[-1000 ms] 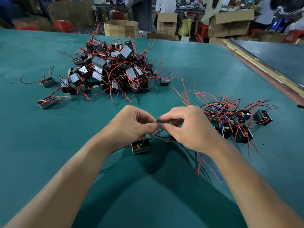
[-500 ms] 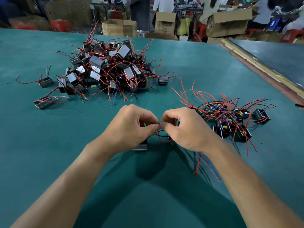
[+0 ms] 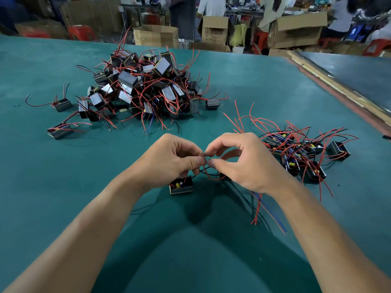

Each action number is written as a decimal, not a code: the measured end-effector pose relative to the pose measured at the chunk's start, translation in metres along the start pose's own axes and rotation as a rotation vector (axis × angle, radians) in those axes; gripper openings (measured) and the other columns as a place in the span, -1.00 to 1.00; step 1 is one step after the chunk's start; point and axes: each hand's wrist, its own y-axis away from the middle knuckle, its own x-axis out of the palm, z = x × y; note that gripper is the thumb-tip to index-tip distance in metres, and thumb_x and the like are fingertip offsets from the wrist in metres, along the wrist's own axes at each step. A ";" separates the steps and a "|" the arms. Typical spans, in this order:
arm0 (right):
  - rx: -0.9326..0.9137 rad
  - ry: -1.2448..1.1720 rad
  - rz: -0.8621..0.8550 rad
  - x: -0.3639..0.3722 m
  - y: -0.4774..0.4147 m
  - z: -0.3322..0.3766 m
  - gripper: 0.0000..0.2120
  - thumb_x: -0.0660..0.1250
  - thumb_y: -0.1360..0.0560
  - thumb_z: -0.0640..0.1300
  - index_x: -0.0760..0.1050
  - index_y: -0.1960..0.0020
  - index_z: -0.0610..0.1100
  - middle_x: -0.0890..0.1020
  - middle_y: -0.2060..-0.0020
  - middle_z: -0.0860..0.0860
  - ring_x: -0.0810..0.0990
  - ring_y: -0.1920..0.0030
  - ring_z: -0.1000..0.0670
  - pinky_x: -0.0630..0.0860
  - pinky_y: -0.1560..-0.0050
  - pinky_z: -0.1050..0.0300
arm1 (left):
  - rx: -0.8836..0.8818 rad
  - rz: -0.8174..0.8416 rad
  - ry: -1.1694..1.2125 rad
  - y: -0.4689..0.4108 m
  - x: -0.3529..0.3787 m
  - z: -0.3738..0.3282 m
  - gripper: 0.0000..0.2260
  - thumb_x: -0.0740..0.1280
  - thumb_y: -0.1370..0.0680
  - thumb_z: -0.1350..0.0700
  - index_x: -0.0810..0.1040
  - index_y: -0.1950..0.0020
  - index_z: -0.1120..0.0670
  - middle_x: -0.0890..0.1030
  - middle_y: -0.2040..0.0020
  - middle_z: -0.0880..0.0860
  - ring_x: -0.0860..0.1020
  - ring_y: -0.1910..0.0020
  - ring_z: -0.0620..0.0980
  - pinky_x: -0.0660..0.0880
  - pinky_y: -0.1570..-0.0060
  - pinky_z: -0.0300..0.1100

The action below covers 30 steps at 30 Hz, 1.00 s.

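My left hand (image 3: 171, 159) and my right hand (image 3: 243, 163) meet fingertip to fingertip over the green table (image 3: 63, 187). Each pinches the thin red and black wire ends (image 3: 206, 166) between thumb and forefinger. Those wires run down to a small black box module (image 3: 181, 186) with yellow and red parts inside, which sits under my left hand. A second module is mostly hidden under my right palm. Red and blue wires (image 3: 260, 206) trail out below my right wrist.
A big heap of black modules with red wires (image 3: 146, 87) lies at the back left, with three stray ones (image 3: 60, 131) further left. A smaller group of modules (image 3: 300, 153) lies to the right. Cardboard boxes (image 3: 155, 35) and people stand beyond the table's far edge.
The module under my left hand, hidden half a second ago, shows again. My right fingers have opened into a wider arch while both hands keep pinching the wire ends.
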 end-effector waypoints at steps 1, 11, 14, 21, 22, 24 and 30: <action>-0.005 -0.020 0.003 0.000 0.000 0.000 -0.79 0.49 -0.45 -0.26 0.64 0.14 0.07 0.67 0.22 0.12 0.64 0.15 0.07 0.59 0.00 0.03 | -0.001 0.009 0.004 0.001 0.000 0.000 -0.89 0.38 -0.55 0.23 0.69 0.13 0.16 0.60 0.39 0.01 0.38 0.40 0.02 0.34 0.32 -0.08; -0.024 -0.064 0.049 -0.003 -0.001 0.000 -0.77 0.50 -0.43 -0.30 0.71 0.02 0.00 0.68 0.22 0.05 0.65 0.19 -0.01 0.60 0.03 0.06 | -0.023 0.044 -0.009 0.004 -0.001 -0.005 -0.88 0.40 -0.54 0.19 0.68 0.12 0.23 0.58 0.39 0.01 0.38 0.39 0.03 0.31 0.30 -0.04; -0.036 -0.067 0.062 -0.003 -0.002 0.001 -0.78 0.51 -0.42 -0.32 0.71 0.06 -0.03 0.67 0.25 0.05 0.65 0.21 0.00 0.61 0.07 0.06 | -0.037 0.060 -0.011 0.004 -0.002 -0.006 -0.90 0.41 -0.53 0.20 0.69 0.16 0.18 0.59 0.40 0.01 0.39 0.39 0.05 0.31 0.30 -0.04; -0.035 -0.089 0.078 -0.008 -0.001 0.002 -0.89 0.57 -0.36 -0.30 0.71 0.21 -0.13 0.69 0.30 0.01 0.68 0.24 -0.04 0.60 0.09 -0.03 | -0.055 0.093 -0.016 0.003 0.000 -0.006 -0.76 0.41 -0.53 0.23 0.69 0.29 0.00 0.61 0.42 -0.01 0.38 0.48 -0.06 0.31 0.48 -0.31; -0.035 -0.087 0.083 -0.008 -0.001 0.002 -0.90 0.58 -0.36 -0.30 0.71 0.22 -0.14 0.69 0.31 0.02 0.68 0.24 -0.03 0.60 0.10 -0.01 | -0.055 0.097 -0.010 0.003 0.000 -0.005 -0.77 0.41 -0.53 0.23 0.70 0.28 0.00 0.61 0.43 -0.01 0.38 0.49 -0.08 0.31 0.50 -0.33; -0.026 -0.075 0.099 -0.008 0.000 0.001 -0.91 0.57 -0.37 -0.28 0.70 0.24 -0.13 0.70 0.33 0.02 0.68 0.25 -0.04 0.60 0.11 0.00 | -0.047 0.103 -0.006 0.002 0.000 -0.005 -0.79 0.42 -0.53 0.24 0.71 0.26 0.01 0.62 0.42 0.00 0.39 0.49 -0.10 0.31 0.50 -0.35; 0.029 -0.030 0.121 -0.008 0.000 0.003 -0.84 0.52 -0.41 -0.22 0.64 0.32 -0.12 0.68 0.41 0.03 0.63 0.35 -0.09 0.58 0.23 -0.01 | 0.009 0.096 -0.023 0.001 0.002 -0.003 -0.83 0.44 -0.51 0.23 0.71 0.22 0.00 0.66 0.38 0.00 0.49 0.42 -0.11 0.40 0.40 -0.24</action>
